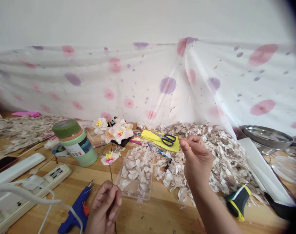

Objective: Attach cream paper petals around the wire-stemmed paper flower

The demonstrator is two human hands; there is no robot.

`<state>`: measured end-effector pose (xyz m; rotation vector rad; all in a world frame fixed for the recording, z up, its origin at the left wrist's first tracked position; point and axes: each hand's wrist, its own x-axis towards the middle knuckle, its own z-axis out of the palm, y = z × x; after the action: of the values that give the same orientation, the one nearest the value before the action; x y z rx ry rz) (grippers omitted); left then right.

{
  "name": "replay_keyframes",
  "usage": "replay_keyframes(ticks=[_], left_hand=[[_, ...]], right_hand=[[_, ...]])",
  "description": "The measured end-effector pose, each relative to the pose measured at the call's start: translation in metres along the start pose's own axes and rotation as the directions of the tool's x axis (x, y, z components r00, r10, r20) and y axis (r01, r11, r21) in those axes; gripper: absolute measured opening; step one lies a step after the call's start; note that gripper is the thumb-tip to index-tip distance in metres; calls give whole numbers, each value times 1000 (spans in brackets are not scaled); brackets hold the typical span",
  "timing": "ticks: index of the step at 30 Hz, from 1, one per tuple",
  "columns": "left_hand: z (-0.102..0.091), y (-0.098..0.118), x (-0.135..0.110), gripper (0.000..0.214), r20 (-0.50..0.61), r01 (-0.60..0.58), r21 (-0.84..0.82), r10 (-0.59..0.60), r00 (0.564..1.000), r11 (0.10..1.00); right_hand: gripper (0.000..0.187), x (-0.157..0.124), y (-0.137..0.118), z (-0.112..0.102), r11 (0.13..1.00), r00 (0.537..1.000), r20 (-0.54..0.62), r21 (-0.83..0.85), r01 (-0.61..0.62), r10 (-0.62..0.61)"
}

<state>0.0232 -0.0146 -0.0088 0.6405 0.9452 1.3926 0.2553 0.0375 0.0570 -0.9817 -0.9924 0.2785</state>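
Observation:
Low in the middle of the head view, my left hand (106,204) pinches the thin dark stem of an artificial flower (110,158). The flower stands upright, with whitish petals and a yellow and pink centre. My right hand (196,156) is raised to the right, thumb and fingertips pressed together; whatever may be between them is too small to make out. Just beyond it, dark-handled scissors (168,140) lie on yellow paper (148,135). A clear plastic box (148,191) with loose pale petals sits between my hands. Several finished flowers (120,131) are bunched behind it.
A blue glue gun (76,208) lies beside my left hand, near a power strip (53,177) with white cables. A green jar (86,154) stands at left. Heaped petals (226,162), a green-black-yellow tool (238,202) and a metal dish (269,138) are at right.

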Motion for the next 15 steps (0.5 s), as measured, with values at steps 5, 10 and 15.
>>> replay_keyframes(ticks=[5, 10, 15], left_hand=[[-4, 7, 2, 29, -49, -47, -17, 46, 998, 999], [-5, 6, 3, 27, -39, -39, -26, 38, 998, 999], [-5, 5, 2, 24, -31, -35, -29, 34, 999, 999]], right_hand=[[9, -3, -14, -6, 994, 992, 66, -37, 106, -104], [8, -13, -23, -1, 996, 970, 230, -33, 87, -78], [11, -23, -22, 9, 995, 935, 355, -83, 47, -15]])
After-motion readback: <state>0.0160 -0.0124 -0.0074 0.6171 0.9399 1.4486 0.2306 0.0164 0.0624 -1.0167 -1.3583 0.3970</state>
